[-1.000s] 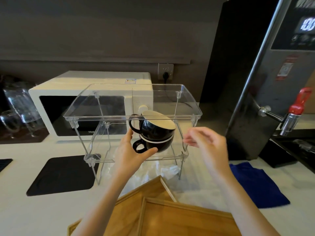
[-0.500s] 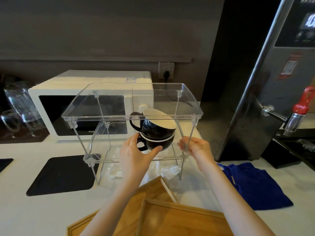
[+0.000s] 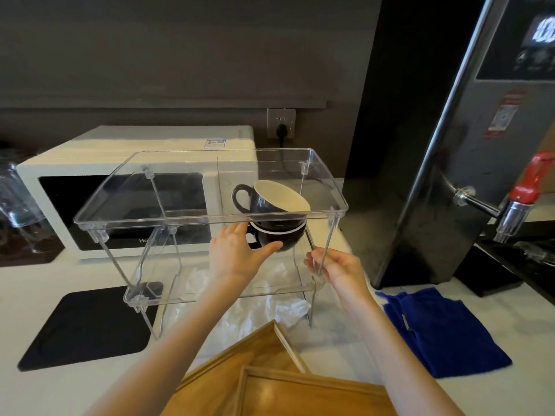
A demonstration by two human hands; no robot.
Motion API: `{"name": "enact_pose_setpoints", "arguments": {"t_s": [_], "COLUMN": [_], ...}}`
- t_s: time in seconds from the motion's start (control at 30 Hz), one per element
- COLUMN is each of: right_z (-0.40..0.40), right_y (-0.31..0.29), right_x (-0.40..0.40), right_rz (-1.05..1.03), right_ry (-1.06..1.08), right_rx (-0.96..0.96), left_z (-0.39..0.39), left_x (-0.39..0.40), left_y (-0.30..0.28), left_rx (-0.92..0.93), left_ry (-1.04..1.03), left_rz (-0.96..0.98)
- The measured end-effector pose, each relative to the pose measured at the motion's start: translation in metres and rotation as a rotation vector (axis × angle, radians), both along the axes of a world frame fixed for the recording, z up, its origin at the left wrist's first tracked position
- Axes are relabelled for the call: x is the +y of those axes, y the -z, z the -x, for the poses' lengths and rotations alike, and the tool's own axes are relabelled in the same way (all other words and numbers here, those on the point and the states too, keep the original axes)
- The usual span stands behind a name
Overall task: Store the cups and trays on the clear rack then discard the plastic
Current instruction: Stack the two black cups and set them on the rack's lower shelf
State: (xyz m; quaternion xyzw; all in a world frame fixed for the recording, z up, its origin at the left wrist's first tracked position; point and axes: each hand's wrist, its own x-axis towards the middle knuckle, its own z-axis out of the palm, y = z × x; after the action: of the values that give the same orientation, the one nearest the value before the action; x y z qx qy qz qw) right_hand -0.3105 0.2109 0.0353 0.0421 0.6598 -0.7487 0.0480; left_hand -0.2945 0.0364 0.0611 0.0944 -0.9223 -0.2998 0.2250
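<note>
A clear two-tier rack (image 3: 192, 217) stands on the white counter. Two dark cups with cream insides are stacked, the upper cup (image 3: 270, 199) tilted on the lower cup (image 3: 282, 238). My left hand (image 3: 234, 256) grips the lower cup and holds the stack inside the rack, above its lower shelf. My right hand (image 3: 336, 268) pinches the rack's front right leg. Crumpled clear plastic (image 3: 288, 307) lies under the rack. Two wooden trays (image 3: 270, 382) lie overlapping at the counter's near edge.
A white microwave (image 3: 144, 163) stands behind the rack. Glassware (image 3: 15, 202) sits at the far left, a black mat (image 3: 87, 322) at the front left. A blue cloth (image 3: 441, 328) lies on the right, below a tall water boiler with a red tap (image 3: 528, 187).
My left hand has carried the stacked cups a little further into the rack. My right hand dropped from mid-air and closed on the rack's front right leg.
</note>
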Motion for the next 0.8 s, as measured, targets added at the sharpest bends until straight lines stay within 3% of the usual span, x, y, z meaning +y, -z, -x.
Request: {"name": "enact_pose_setpoints", "arguments": {"t_s": [0.3, 0.47, 0.8], "right_z": [-0.003, -0.002, 0.001], "right_y": [-0.001, -0.003, 0.001], "right_x": [0.001, 0.003, 0.006], "right_rz": [-0.064, -0.089, -0.126], "right_ry": [-0.006, -0.03, -0.055], "right_rx": [0.047, 0.07, 0.098], "left_z": [0.021, 0.032, 0.053], "left_x": [-0.006, -0.009, -0.027], "left_y": [-0.001, 0.0, -0.005], "left_rx": [0.108, 0.038, -0.034], "left_ry": [0.128, 0.164, 0.259], "left_rz": [-0.045, -0.133, -0.106]}}
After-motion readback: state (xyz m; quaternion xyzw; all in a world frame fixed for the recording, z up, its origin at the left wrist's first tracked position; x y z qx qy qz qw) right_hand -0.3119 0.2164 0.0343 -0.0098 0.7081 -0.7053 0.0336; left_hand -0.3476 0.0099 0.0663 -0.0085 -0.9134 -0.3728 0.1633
